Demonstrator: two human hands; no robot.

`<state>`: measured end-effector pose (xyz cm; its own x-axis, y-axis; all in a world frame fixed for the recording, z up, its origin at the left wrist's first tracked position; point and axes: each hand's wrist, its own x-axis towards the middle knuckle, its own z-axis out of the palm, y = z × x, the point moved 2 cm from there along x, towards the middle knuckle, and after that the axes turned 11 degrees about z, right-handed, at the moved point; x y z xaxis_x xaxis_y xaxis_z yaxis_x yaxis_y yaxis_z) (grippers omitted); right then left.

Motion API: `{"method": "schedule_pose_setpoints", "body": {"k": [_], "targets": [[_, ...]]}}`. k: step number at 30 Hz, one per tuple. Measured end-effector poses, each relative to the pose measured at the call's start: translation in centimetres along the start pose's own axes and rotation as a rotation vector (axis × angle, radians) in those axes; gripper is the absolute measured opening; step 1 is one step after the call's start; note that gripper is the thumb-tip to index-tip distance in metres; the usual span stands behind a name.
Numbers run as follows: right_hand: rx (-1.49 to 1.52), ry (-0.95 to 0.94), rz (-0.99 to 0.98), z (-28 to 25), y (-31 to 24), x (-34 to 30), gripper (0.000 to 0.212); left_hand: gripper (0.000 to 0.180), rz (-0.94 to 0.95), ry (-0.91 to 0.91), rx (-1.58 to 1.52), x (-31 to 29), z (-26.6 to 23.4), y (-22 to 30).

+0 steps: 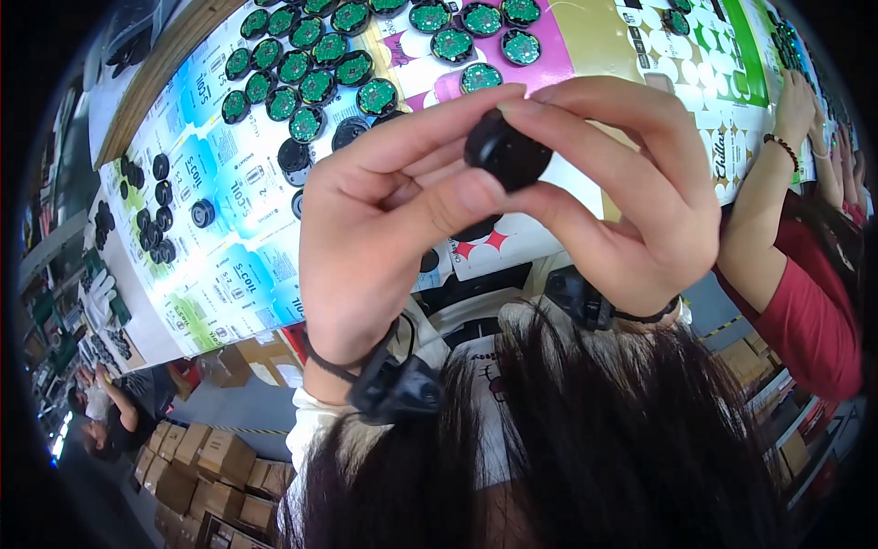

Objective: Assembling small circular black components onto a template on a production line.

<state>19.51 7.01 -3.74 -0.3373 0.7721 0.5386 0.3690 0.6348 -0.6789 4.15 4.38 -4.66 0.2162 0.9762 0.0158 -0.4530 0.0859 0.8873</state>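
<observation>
Bright, even indoor light fills a circular fisheye view with black corners. Glare washes out the printed sheets covering the bench (229, 238) toward nine o'clock. Straight edges bow strongly near the rim. The centre is sharp; dark hair (585, 430) at six o'clock is soft, and the seven o'clock edge is dim and smeared.

Your worktable is covered with flattened printed packaging sheets (229, 229), blue, white and green at your left, running to a pink and purple panel (558, 46) at the top middle and a gold, white and green sheet (722, 55) at your right (the small print is too fine to tell anyway). Down at the lower left, brown cardboard boxes (197, 462) stand stacked on the floor, and more brown cartons (791, 448) sit at the lower right edge.
</observation>
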Motion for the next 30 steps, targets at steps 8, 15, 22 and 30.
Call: {"method": "schedule_pose_setpoints", "body": {"k": [8, 15, 22, 30], "targets": [[0.522, -0.146, 0.479, 2.6, -0.1, 0.0, 0.035, 0.024, 0.328, 0.15, 0.444, -0.1, 0.2, 0.5], [0.604, -0.237, 0.599, 3.4, 0.3, -0.3, 0.033, 0.021, 0.415, 0.158, 0.575, -0.2, -0.7, 0.5], [0.875, -0.177, 0.502, 6.1, 0.0, 0.4, 0.031, 0.018, 0.385, 0.226, 0.646, -0.6, -1.4, 1.6], [0.789, -0.249, 0.392, 4.6, -0.7, 0.9, 0.034, 0.018, 0.549, 0.139, 0.684, -1.3, -0.5, 1.7]]}}
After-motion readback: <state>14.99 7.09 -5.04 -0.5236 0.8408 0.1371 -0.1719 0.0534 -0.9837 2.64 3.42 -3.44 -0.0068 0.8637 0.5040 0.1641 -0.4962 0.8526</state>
